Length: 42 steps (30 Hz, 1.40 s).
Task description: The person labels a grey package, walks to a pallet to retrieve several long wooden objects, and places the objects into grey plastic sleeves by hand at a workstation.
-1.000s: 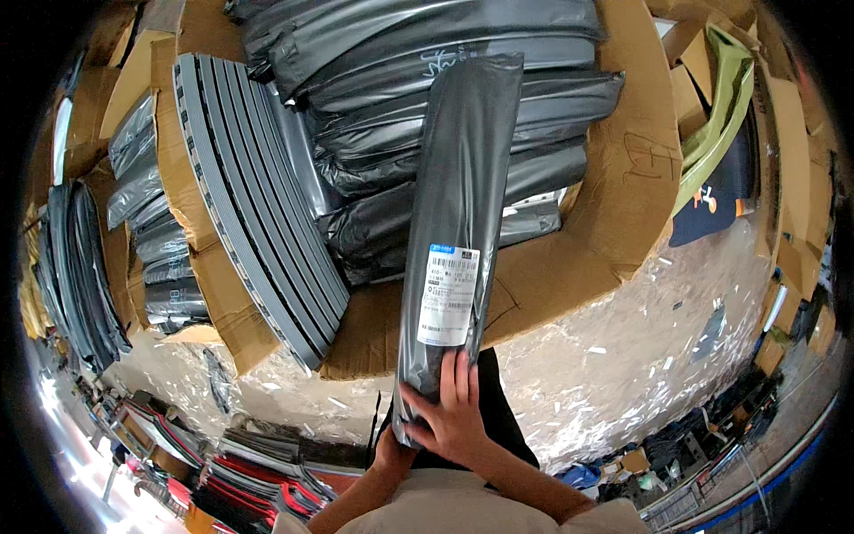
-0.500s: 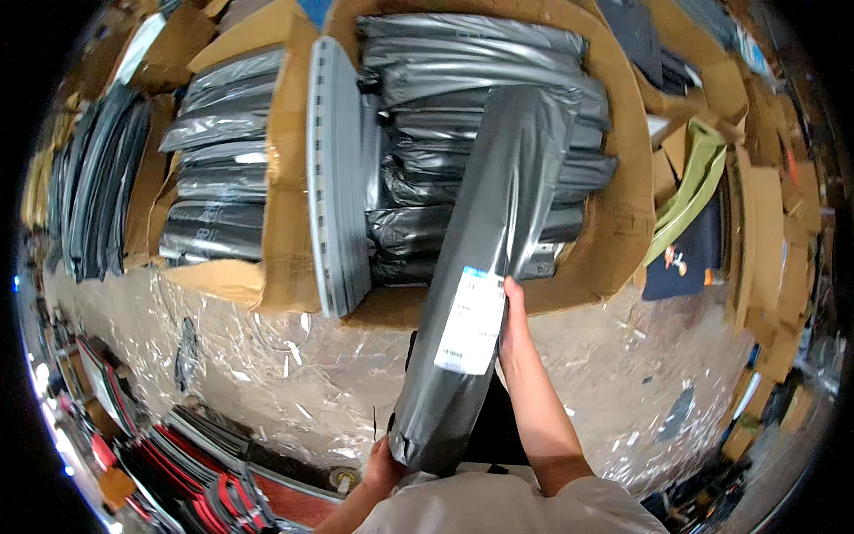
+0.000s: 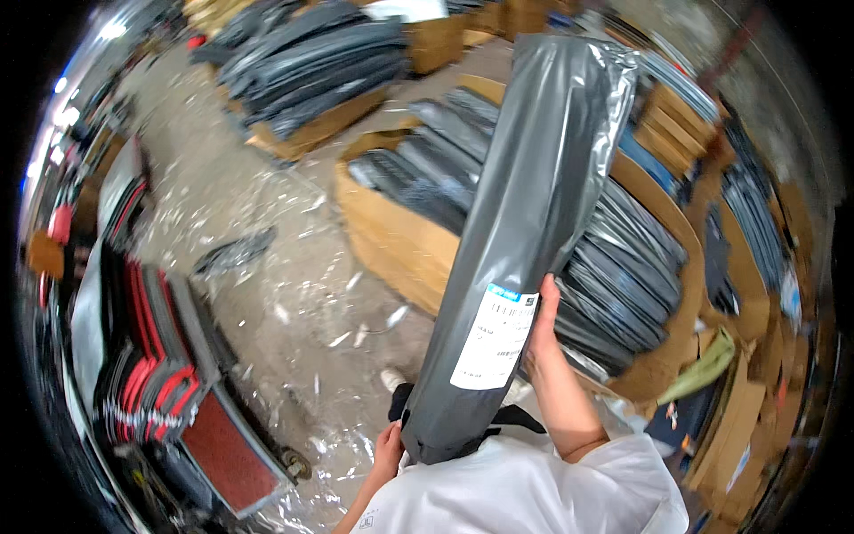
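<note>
A long package in dark grey plastic wrap (image 3: 525, 196) lies slantwise before my chest, its far end tipped to the right. On its near half is a white label with a blue strip (image 3: 494, 347). My right hand (image 3: 544, 325) grips the package's right side by the label, thumb showing, other fingers hidden under it. At the near lower end my left hand (image 3: 388, 449) holds the left corner; its fingers are partly hidden behind the wrap.
Beyond the package, a cardboard box (image 3: 391, 236) holds several similar wrapped packages. Another stack of dark packages (image 3: 311, 71) sits in a box farther left. Red and grey mats (image 3: 156, 347) are piled at left. Plastic scraps (image 3: 236, 252) litter the floor, and flattened cardboard (image 3: 725, 436) stands at right.
My body has turned left, so the boxes have shifted to the right and the mat pile has come closer into view. Both hands still hold the package, now raised nearer.
</note>
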### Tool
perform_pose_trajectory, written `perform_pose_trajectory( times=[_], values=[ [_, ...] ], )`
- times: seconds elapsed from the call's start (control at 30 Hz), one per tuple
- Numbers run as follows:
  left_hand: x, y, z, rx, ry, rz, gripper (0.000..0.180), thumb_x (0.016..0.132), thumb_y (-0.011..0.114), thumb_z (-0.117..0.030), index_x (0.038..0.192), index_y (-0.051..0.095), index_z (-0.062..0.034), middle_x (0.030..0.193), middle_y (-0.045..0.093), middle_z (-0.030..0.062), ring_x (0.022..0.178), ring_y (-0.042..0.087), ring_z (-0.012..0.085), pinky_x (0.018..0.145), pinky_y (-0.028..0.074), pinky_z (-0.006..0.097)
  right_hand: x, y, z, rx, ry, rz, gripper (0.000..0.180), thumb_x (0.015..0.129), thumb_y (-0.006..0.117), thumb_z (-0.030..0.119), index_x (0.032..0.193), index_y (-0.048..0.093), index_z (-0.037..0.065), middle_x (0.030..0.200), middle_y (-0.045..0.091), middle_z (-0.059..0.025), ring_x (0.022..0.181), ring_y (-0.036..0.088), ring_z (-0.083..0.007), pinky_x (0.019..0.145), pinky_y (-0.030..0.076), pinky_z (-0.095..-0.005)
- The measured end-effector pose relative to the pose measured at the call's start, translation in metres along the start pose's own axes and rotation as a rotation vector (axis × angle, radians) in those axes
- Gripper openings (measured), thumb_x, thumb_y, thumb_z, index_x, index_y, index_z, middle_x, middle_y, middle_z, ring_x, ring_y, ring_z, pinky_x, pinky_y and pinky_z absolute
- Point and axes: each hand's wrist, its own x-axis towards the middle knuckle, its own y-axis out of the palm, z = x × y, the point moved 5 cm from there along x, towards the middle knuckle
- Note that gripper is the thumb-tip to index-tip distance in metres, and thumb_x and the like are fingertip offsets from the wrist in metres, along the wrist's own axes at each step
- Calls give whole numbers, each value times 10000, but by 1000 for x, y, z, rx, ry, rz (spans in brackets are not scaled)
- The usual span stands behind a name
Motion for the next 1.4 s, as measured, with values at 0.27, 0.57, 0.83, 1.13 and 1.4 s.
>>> perform_pose_trajectory(
  times=[0.27,0.57,0.83,1.13,1.4],
  values=[
    [92,-199,-66,-272,229,-290,235,875,505,-234,854,561,-7,797,617,57,730,576,122,633,453,252,78,198,-72,-43,-91,-125,821,756,312,696,1297,338,80,1270,414,-92,1120,420,-271,957,335,-399],
    [251,-437,-41,344,-61,-574,315,789,535,-349,840,597,-44,787,615,164,729,583,313,641,448,386,278,371,-123,2,-358,64,853,728,263,750,1357,257,175,1378,285,-88,1232,310,-318,1008,266,-504],
    [228,-490,102,373,-855,-663,191,694,544,-215,688,626,-42,721,610,164,777,592,332,686,477,405,452,605,-188,38,-134,210,864,745,240,754,1358,243,146,1382,271,-59,1242,275,-275,1029,216,-430],
    [510,-642,-76,176,-618,-704,282,772,531,-301,852,618,-45,874,618,111,835,587,257,751,459,377,653,872,-270,150,-149,425,823,775,193,715,1372,195,148,1416,187,-85,1280,218,-301,1040,209,-457],
    [807,-1020,-518,242,188,-910,271,771,537,-288,828,612,-34,797,615,178,787,592,318,690,463,380,851,1011,-310,13,-386,62,742,818,259,644,1368,214,149,1406,221,-80,1273,244,-305,1025,235,-445]
  ],
)
